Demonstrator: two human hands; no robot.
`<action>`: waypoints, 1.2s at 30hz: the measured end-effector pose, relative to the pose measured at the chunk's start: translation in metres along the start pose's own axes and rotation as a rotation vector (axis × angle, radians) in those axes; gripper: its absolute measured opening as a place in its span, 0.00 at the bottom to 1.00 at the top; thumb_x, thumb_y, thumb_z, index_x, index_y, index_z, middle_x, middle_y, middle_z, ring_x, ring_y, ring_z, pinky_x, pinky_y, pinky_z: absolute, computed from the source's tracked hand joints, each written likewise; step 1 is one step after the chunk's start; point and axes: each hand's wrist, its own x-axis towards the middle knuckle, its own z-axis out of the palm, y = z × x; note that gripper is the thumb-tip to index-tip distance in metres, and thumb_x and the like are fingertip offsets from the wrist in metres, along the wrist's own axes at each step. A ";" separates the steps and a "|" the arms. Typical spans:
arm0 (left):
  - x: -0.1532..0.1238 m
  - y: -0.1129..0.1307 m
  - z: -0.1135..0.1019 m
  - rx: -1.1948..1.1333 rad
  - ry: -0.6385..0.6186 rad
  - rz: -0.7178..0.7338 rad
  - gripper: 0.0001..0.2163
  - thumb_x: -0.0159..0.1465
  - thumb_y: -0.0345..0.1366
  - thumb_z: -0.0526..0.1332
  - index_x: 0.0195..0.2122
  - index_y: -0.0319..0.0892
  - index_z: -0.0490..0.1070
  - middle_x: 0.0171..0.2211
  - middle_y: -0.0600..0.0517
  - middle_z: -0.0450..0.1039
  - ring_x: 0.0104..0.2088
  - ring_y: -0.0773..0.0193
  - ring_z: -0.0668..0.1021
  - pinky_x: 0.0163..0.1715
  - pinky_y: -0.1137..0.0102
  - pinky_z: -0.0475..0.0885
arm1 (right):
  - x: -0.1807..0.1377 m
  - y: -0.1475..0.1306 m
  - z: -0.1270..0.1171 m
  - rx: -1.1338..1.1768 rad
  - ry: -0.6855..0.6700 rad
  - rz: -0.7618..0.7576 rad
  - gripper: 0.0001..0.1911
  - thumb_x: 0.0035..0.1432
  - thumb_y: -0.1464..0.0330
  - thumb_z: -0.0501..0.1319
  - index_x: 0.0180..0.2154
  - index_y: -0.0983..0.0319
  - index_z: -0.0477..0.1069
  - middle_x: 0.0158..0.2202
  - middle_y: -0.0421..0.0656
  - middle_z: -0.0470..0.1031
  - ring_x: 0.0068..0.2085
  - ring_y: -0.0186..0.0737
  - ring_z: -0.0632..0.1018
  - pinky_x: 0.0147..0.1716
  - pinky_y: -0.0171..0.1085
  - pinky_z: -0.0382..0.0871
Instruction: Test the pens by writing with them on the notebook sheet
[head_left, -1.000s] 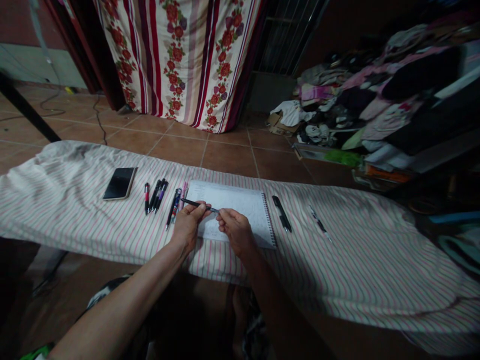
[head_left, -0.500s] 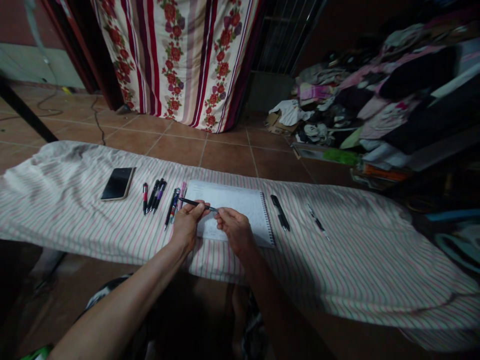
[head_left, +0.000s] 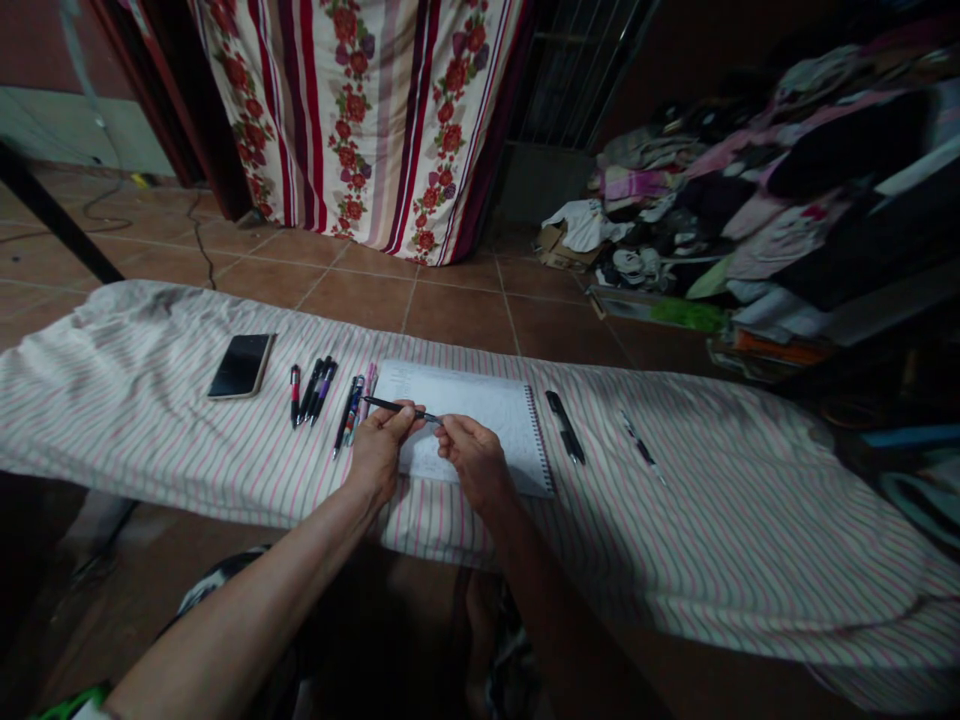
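A black pen [head_left: 386,404] is held level above the notebook, its dark end pointing left. My left hand [head_left: 380,445] pinches the pen's barrel between thumb and fingers. At the pen's other, silvery end, my right hand [head_left: 474,455] has its fingertips closed on it. Under both hands lies the open spiral notebook [head_left: 480,395], its page faintly marked and its wire binding on the right. Close to my left hand, several pens [head_left: 349,412] lie side by side along the notebook's left edge.
Further left are more pens [head_left: 313,390] and a phone [head_left: 242,365]. Right of the notebook lie a thick black pen [head_left: 565,427] and a slim black-and-white pen [head_left: 642,447]. A striped cloth [head_left: 712,530] covers the surface. Beyond are a floral curtain [head_left: 375,130] and heaped clothes [head_left: 750,190].
Both hands keep the same grip on the pen. The whole view has shifted slightly, with things appearing a little further right.
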 end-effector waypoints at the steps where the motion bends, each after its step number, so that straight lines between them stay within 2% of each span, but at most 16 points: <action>1: 0.000 0.000 0.000 0.009 -0.012 0.000 0.02 0.54 0.24 0.62 0.27 0.34 0.71 0.28 0.50 0.76 0.29 0.70 0.77 0.37 0.73 0.71 | 0.001 0.000 0.000 0.015 0.009 0.014 0.16 0.36 0.59 0.67 0.25 0.64 0.70 0.21 0.38 0.68 0.21 0.28 0.66 0.20 0.31 0.61; 5: -0.003 -0.001 0.001 0.010 -0.071 -0.021 0.04 0.53 0.23 0.63 0.30 0.34 0.72 0.30 0.48 0.77 0.31 0.69 0.78 0.40 0.72 0.71 | 0.001 -0.003 0.001 0.058 0.037 0.028 0.17 0.38 0.57 0.65 0.26 0.63 0.69 0.21 0.37 0.65 0.20 0.27 0.63 0.17 0.30 0.57; 8: -0.005 -0.001 0.001 0.004 -0.094 -0.050 0.06 0.52 0.23 0.63 0.32 0.35 0.72 0.33 0.48 0.77 0.33 0.68 0.78 0.40 0.72 0.72 | 0.001 -0.002 -0.001 0.025 0.064 0.008 0.15 0.37 0.59 0.66 0.25 0.62 0.68 0.21 0.37 0.65 0.20 0.27 0.62 0.16 0.30 0.56; 11: -0.008 -0.003 -0.002 0.119 -0.102 -0.110 0.05 0.53 0.26 0.64 0.32 0.35 0.72 0.31 0.46 0.76 0.30 0.66 0.78 0.33 0.71 0.73 | 0.004 0.000 -0.005 -0.029 0.091 -0.023 0.14 0.38 0.60 0.66 0.26 0.62 0.68 0.21 0.36 0.65 0.19 0.27 0.62 0.17 0.30 0.55; 14: -0.012 -0.008 -0.008 0.370 -0.191 -0.175 0.07 0.55 0.34 0.63 0.26 0.35 0.72 0.23 0.45 0.75 0.21 0.66 0.74 0.21 0.72 0.69 | 0.008 0.001 -0.010 -0.093 0.140 -0.079 0.14 0.39 0.60 0.65 0.26 0.62 0.68 0.19 0.35 0.65 0.19 0.27 0.62 0.17 0.30 0.55; 16: -0.015 -0.008 -0.011 0.576 -0.270 -0.041 0.09 0.56 0.37 0.61 0.24 0.37 0.72 0.19 0.48 0.72 0.18 0.67 0.71 0.20 0.73 0.65 | 0.010 0.001 -0.012 -0.130 0.166 -0.124 0.13 0.39 0.60 0.64 0.25 0.62 0.67 0.18 0.35 0.65 0.18 0.26 0.62 0.16 0.30 0.54; 17: -0.017 -0.007 -0.012 0.681 -0.302 0.105 0.08 0.57 0.38 0.60 0.25 0.39 0.73 0.18 0.49 0.71 0.19 0.67 0.70 0.23 0.73 0.65 | 0.010 0.000 -0.012 -0.147 0.170 -0.143 0.13 0.40 0.61 0.64 0.25 0.62 0.67 0.18 0.34 0.65 0.17 0.26 0.62 0.16 0.30 0.54; 20: -0.019 0.003 -0.015 0.902 -0.347 0.543 0.05 0.55 0.35 0.62 0.31 0.45 0.77 0.29 0.48 0.74 0.35 0.60 0.73 0.41 0.69 0.65 | 0.008 -0.003 -0.013 -0.191 0.145 -0.167 0.11 0.41 0.62 0.64 0.25 0.62 0.67 0.17 0.33 0.63 0.16 0.26 0.60 0.16 0.30 0.53; 22: -0.016 0.011 -0.017 1.004 -0.361 0.687 0.09 0.55 0.34 0.62 0.37 0.48 0.76 0.38 0.47 0.73 0.43 0.56 0.71 0.47 0.66 0.61 | 0.006 -0.005 -0.012 -0.225 0.115 -0.169 0.11 0.42 0.62 0.63 0.25 0.62 0.68 0.16 0.33 0.62 0.16 0.26 0.60 0.15 0.30 0.52; 24: -0.012 0.014 -0.020 1.085 -0.396 0.731 0.13 0.54 0.33 0.62 0.41 0.49 0.74 0.42 0.47 0.71 0.46 0.54 0.69 0.49 0.65 0.60 | 0.004 -0.007 -0.011 -0.251 0.076 -0.169 0.11 0.43 0.61 0.63 0.26 0.63 0.68 0.16 0.33 0.61 0.16 0.26 0.59 0.15 0.30 0.51; 27: -0.007 0.011 -0.026 1.267 -0.444 0.719 0.12 0.57 0.33 0.59 0.43 0.47 0.72 0.36 0.46 0.72 0.39 0.55 0.71 0.42 0.66 0.64 | 0.002 -0.008 -0.008 -0.270 0.030 -0.170 0.13 0.43 0.60 0.63 0.26 0.63 0.69 0.15 0.32 0.60 0.16 0.25 0.59 0.14 0.30 0.51; 30: -0.005 0.006 -0.029 1.426 -0.461 0.712 0.11 0.61 0.31 0.53 0.42 0.44 0.71 0.32 0.46 0.70 0.35 0.56 0.71 0.37 0.67 0.65 | 0.001 -0.005 -0.006 -0.261 0.027 -0.159 0.13 0.44 0.59 0.62 0.28 0.63 0.69 0.15 0.32 0.61 0.15 0.25 0.59 0.14 0.29 0.51; 36: -0.012 0.009 -0.027 1.770 -0.483 0.782 0.14 0.61 0.26 0.48 0.45 0.40 0.67 0.35 0.45 0.67 0.37 0.56 0.69 0.35 0.66 0.65 | 0.002 0.002 -0.006 -0.269 0.053 -0.069 0.18 0.45 0.55 0.61 0.26 0.65 0.69 0.17 0.35 0.64 0.15 0.25 0.59 0.12 0.29 0.50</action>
